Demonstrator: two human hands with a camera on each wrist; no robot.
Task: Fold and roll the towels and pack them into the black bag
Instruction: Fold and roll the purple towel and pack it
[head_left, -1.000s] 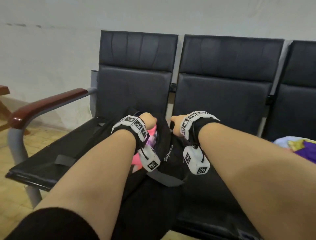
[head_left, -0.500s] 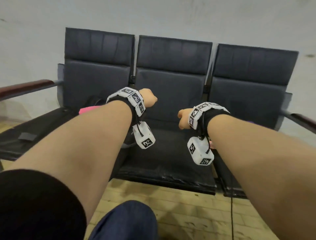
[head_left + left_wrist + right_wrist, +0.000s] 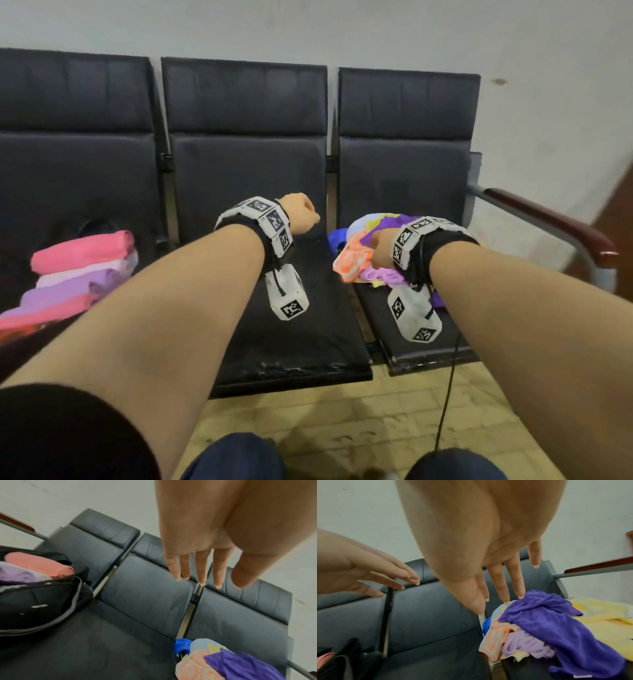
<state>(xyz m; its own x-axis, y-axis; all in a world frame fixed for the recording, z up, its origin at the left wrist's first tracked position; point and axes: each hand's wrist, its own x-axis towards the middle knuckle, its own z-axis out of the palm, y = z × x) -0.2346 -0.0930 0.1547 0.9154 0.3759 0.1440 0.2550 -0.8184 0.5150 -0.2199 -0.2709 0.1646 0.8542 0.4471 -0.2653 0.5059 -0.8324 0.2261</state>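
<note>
Hands over a black bench, with towels on both sides.

Left hand [image 3: 202, 540] hangs over the middle seat with fingers straight and loose, and it holds nothing. Right hand [image 3: 488, 555] is spread out flat just above the towel pile [image 3: 544, 626] on the right seat; its fingertips [image 3: 520, 596] are right at the purple towel [image 3: 556, 622], but I cannot tell if they touch it. It holds nothing too. In the pile there are also orange, light purple, yellow and blue towels, all crumpled. On the left seat of the bench [image 3: 274, 325] sits the black bag [image 3: 42, 601], open, with rolled pink and purple towels [image 3: 78, 270] inside.
</note>
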